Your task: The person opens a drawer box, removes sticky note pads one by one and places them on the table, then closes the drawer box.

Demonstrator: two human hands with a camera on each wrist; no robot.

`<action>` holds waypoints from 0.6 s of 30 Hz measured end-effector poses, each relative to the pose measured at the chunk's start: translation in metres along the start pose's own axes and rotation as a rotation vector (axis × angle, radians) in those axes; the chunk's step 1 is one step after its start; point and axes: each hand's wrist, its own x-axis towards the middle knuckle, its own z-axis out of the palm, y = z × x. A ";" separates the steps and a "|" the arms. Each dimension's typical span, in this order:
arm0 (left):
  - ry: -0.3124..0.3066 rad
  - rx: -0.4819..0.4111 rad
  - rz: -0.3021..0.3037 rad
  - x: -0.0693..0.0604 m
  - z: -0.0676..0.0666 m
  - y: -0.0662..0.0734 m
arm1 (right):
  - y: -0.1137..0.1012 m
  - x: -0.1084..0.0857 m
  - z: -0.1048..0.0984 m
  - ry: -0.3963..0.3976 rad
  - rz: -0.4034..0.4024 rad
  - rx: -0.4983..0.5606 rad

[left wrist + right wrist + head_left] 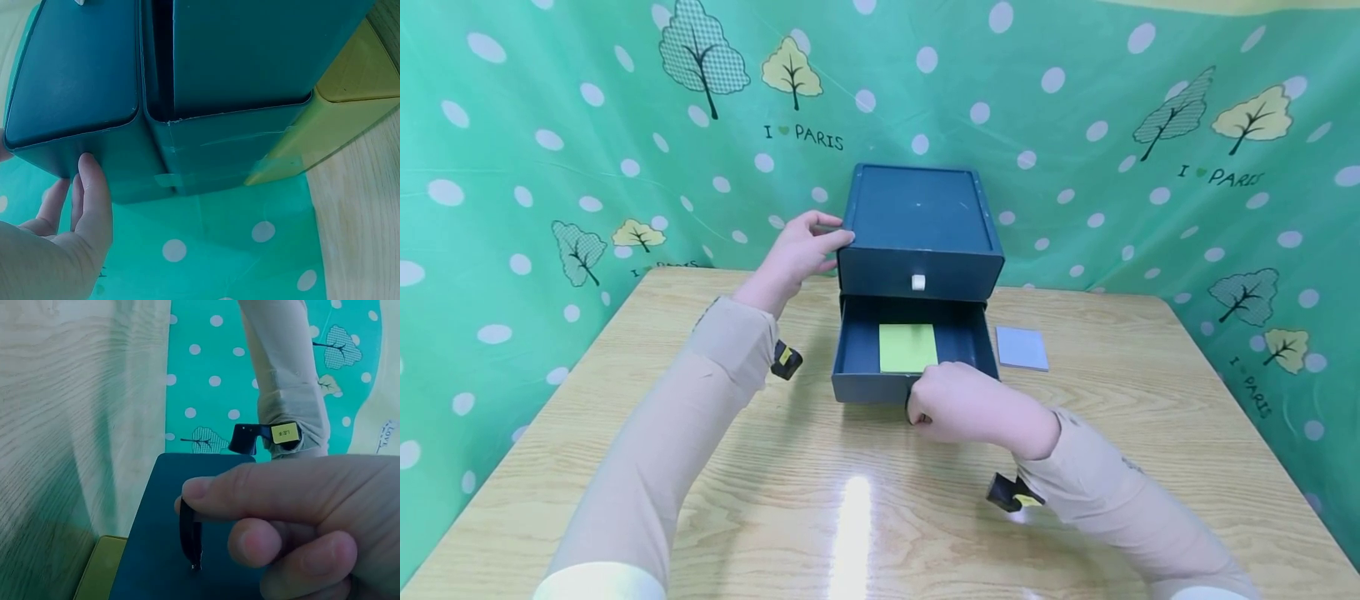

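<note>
A dark blue drawer unit (917, 208) stands at the back of the table. Its upper drawer, with a white knob (918, 282), is closed. Below it the lower drawer (865, 388) is pulled out and holds a yellow-green square of paper (898, 348). My left hand (801, 250) rests against the upper left side of the unit with fairly straight fingers; the left wrist view shows fingertips (90, 164) on the side wall. At the lower drawer's front, my right hand (958, 402) pinches a black strap handle (189, 531) between thumb and finger.
A pale blue square pad (1022, 347) lies on the wooden table (760, 500) to the right of the drawer. A yellow bottom section (356, 94) shows beneath the blue ones in the left wrist view. Behind hangs a green dotted cloth (917, 100).
</note>
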 end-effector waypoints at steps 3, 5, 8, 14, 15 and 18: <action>-0.001 0.000 0.001 0.000 -0.001 0.000 | -0.001 -0.001 0.000 0.008 0.017 0.008; 0.001 -0.002 0.000 0.000 -0.001 0.000 | -0.001 -0.002 0.000 0.012 0.022 0.013; -0.002 -0.006 0.002 0.000 -0.001 0.000 | -0.001 -0.003 -0.001 0.018 0.027 0.031; -0.006 -0.007 -0.001 0.000 -0.001 0.000 | 0.002 -0.005 -0.009 0.030 0.030 0.113; -0.007 -0.006 0.000 0.000 -0.001 0.000 | 0.003 -0.005 -0.011 0.034 0.028 0.132; -0.007 -0.003 0.005 0.000 0.000 0.000 | 0.009 -0.006 -0.018 0.070 0.006 0.188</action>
